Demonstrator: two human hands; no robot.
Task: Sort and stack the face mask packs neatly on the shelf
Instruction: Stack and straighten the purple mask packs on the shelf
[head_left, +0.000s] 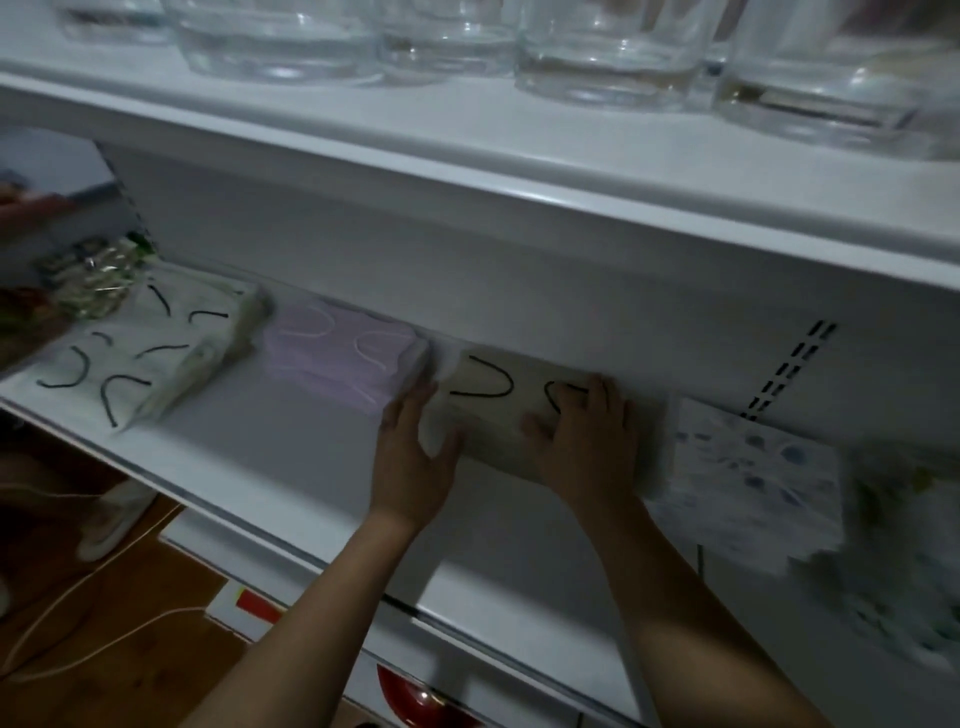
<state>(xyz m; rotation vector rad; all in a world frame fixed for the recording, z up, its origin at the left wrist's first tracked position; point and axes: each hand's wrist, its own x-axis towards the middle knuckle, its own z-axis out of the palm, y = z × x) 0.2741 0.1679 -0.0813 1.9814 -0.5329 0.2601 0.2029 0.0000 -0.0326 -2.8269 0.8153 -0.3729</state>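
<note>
A beige mask pack with black ear loops lies at the back of the white shelf. My left hand presses its left end with straight fingers. My right hand lies on top of its right half, fingers spread flat. To the left sits a lilac pack, and further left a white pack with black loops. A blue-patterned white pack lies to the right, and a green-patterned one beyond it, blurred.
The shelf above carries several clear glass jars. Small packets lie at the far left of the mask shelf. Below are a lower shelf, a red object, a wooden floor and a white cable.
</note>
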